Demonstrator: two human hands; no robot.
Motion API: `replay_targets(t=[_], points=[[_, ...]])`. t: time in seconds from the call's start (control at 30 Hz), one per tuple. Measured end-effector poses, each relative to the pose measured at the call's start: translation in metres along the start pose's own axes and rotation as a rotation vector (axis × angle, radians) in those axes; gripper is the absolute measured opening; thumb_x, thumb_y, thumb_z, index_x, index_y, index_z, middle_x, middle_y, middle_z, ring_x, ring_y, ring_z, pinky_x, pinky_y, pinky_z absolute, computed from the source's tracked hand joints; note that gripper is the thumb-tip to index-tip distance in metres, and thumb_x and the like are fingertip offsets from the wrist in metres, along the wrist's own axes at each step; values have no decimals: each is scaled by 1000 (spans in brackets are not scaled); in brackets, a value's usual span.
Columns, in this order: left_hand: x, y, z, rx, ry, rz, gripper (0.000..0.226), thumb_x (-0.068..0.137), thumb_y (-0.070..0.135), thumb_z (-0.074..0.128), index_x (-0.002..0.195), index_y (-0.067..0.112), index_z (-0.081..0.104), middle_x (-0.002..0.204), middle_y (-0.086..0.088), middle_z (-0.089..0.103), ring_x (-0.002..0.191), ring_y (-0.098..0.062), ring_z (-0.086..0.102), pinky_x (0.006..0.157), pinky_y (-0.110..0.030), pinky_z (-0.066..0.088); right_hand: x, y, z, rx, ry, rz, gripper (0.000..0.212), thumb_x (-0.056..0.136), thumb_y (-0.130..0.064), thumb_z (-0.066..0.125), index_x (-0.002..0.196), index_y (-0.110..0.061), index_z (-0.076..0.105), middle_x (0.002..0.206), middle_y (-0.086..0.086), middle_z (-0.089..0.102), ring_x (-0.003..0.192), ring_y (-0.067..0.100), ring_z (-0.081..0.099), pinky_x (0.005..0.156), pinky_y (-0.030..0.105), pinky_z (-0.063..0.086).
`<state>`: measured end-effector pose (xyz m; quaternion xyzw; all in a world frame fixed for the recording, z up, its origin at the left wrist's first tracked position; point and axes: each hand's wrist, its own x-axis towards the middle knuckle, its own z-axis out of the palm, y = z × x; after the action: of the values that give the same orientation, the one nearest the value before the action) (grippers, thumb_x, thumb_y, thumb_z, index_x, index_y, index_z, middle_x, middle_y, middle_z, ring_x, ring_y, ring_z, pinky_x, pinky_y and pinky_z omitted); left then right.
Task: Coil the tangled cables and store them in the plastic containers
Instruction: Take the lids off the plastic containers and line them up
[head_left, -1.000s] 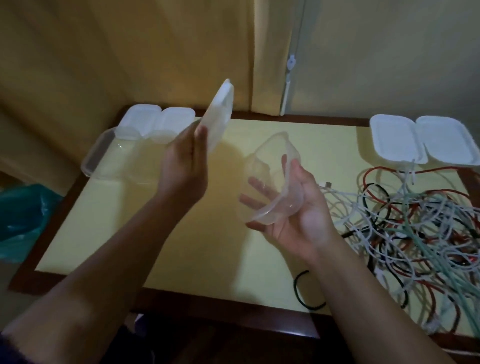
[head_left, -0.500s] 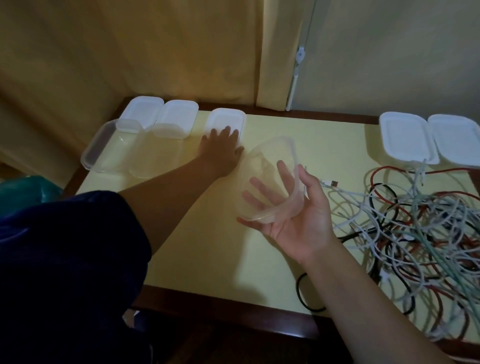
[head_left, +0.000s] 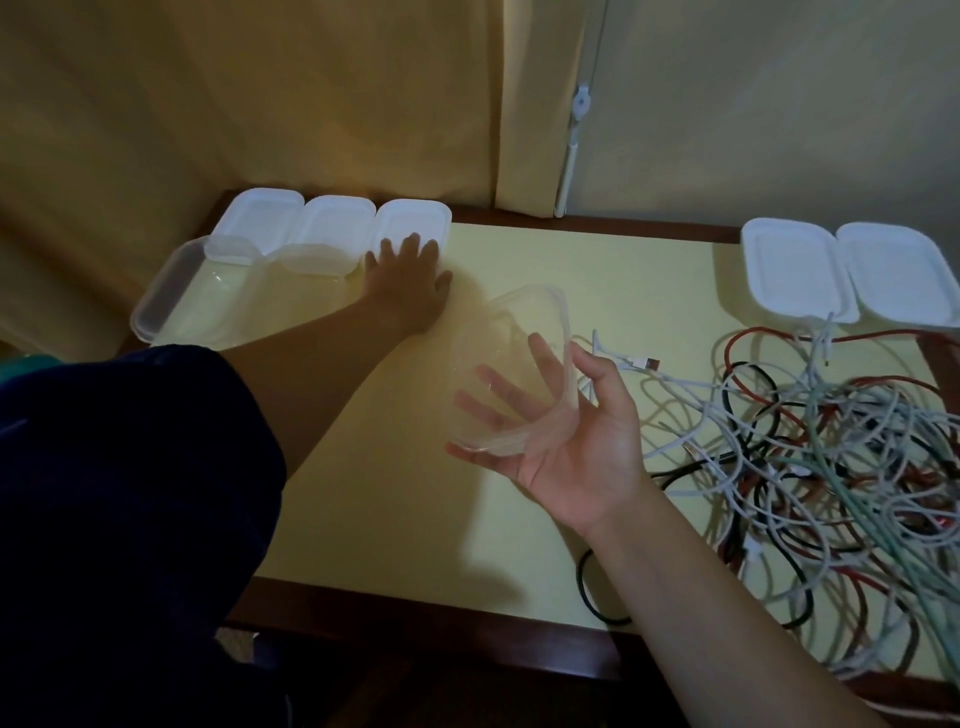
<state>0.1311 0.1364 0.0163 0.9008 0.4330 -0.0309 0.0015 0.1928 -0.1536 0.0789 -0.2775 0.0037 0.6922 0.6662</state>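
Clear plastic container (head_left: 511, 364), rounded and smooth, cupped by right hand (head_left: 563, 441).

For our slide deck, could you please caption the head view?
Right hand holds a clear container; left hand rests on a white lid beside tangled cables.

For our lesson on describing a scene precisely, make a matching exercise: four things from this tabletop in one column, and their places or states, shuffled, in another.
1. clear container
2. tangled cables
3. white lid
4. left hand

a. heaped on the table's right side
b. fingers spread flat, touching a lid
c. held in the right hand
d. third in the far-left row

Pairs: 1-c, 2-a, 3-d, 4-b
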Motion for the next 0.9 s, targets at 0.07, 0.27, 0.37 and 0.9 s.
replay_targets(t=[0.07, 0.27, 0.37, 0.9], points=[[-2, 0, -2, 6, -12, -10, 52, 105, 48, 34, 142, 12, 39, 153, -17, 36, 140, -46, 33, 114, -58, 31, 1, 0, -2, 34, 32, 1, 82, 74, -53, 80, 150, -37, 52, 151, 20, 54, 127, 50, 61, 99, 77, 45], [-61, 6, -8, -183, 134, 184, 62, 107, 43, 36, 158, 8, 31, 167, -19, 21, 156, -39, 13, 126, -54, 12, 0, 0, 1, -48, 135, -40, 73, 67, -31, 87, 131, -22, 51, 137, 19, 65, 121, 49, 65, 96, 69, 52], [-135, -8, -2, -258, 210, 320, 61, 102, 42, 34, 151, 8, 45, 160, -18, 39, 151, -39, 30, 123, -54, 22, -3, 4, 3, -251, 258, -40, 49, 94, -36, 58, 136, -10, 51, 129, 16, 72, 122, 39, 67, 99, 59, 53], [-249, -77, 28, -231, -18, -57, 82, 91, 75, 12, 163, 37, 6, 173, 1, 0, 159, -23, -5, 127, -51, -3, 90, 40, 41, -1270, 710, -433, 33, 102, -36, 55, 126, -13, 56, 107, 5, 64, 70, 9, 63, 54, 14, 53]])
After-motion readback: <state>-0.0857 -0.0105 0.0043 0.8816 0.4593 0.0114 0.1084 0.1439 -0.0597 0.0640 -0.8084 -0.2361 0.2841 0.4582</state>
